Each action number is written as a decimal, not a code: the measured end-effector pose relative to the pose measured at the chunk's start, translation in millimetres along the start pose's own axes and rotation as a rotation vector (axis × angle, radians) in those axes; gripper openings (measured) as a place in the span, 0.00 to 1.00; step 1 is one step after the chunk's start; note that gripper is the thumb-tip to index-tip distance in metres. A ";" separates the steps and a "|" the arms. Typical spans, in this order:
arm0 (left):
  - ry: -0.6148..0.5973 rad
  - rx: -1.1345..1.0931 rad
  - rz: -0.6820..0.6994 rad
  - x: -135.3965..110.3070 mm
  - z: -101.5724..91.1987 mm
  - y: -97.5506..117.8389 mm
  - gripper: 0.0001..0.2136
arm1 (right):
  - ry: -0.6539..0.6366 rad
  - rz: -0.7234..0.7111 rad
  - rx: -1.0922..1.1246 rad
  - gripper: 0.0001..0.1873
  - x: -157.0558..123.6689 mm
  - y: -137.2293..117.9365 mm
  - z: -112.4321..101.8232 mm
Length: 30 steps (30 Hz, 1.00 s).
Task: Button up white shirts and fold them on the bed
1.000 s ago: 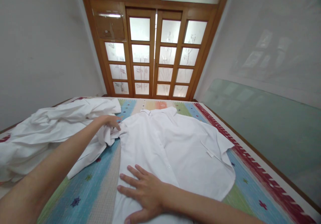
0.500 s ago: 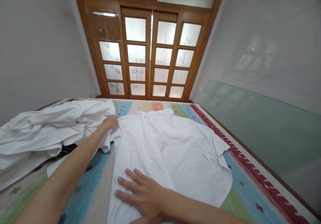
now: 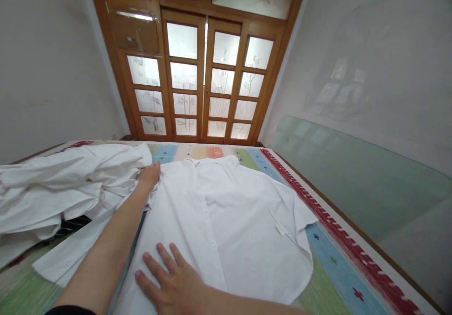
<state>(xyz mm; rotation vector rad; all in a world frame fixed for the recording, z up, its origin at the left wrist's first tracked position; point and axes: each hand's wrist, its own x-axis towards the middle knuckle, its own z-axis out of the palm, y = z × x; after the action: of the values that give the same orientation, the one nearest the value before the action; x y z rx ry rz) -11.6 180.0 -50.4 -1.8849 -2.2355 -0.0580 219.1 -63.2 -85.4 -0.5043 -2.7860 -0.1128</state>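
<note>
A white button-up shirt (image 3: 229, 221) lies spread front-up on a striped, colourful mat (image 3: 332, 239), its collar toward the wooden doors. My right hand (image 3: 169, 286) rests flat on the shirt's lower front near its left hem, fingers stretched out. My left hand (image 3: 150, 174) reaches to the shirt's left shoulder, where the sleeve is bunched; its fingers are curled at the cloth, and whether they grip it is hard to see.
A heap of crumpled white garments (image 3: 63, 188) lies to the left of the shirt, with something dark (image 3: 70, 224) under it. Wooden glass-paned doors (image 3: 201, 79) stand at the far end. A pale green panel (image 3: 360, 183) leans along the right wall.
The view has shifted right and down. My left hand has moved along the shirt's left shoulder, and the shoulder cloth lies flatter. My right hand has slid a little lower and leftward on the shirt.
</note>
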 end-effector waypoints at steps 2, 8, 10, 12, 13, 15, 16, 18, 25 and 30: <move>-0.012 0.009 0.026 0.9 0.6 -1.8 0.19 | 0.036 -0.030 -0.061 0.32 -4.9 -6.3 9.4; -0.092 0.008 0.078 -3.6 -8.2 -6.0 0.18 | 0.132 -0.143 -0.141 0.24 -21.0 -16.1 25.6; -0.114 0.007 0.068 -6.0 -13.1 -7.5 0.19 | 0.123 -0.183 -0.124 0.24 -21.1 -14.5 22.8; -0.146 0.008 0.060 -8.6 -18.8 -10.9 0.19 | 0.092 -0.206 -0.094 0.24 -18.3 -12.9 16.9; -0.164 0.009 0.060 -10.2 -21.8 -13.5 0.20 | 0.074 -0.214 -0.078 0.24 -16.0 -12.5 13.2; -0.195 0.012 0.062 -14.5 -27.9 -19.9 0.21 | 0.042 -0.248 -0.051 0.23 -9.7 -13.2 5.8; -0.204 0.010 0.064 -17.3 -30.8 -23.4 0.22 | 0.029 -0.278 -0.040 0.23 -6.0 -14.3 2.7; -0.211 -0.001 0.068 -24.2 -36.0 -29.9 0.24 | 0.013 -0.351 -0.025 0.21 2.1 -17.8 -1.5; -0.139 -0.096 0.206 -51.9 -51.2 -43.4 0.18 | 0.022 -0.464 -0.012 0.19 19.3 -33.8 3.7; -0.084 -0.267 0.281 -57.2 -62.1 -53.5 0.14 | 0.057 -0.427 0.030 0.18 16.9 -40.9 7.5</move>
<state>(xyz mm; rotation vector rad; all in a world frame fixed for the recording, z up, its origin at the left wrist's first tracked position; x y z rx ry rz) -46.4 104.5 5.2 -2.3667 -2.0756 -0.2473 187.4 -94.8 -88.1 0.1061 -2.7891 -0.1747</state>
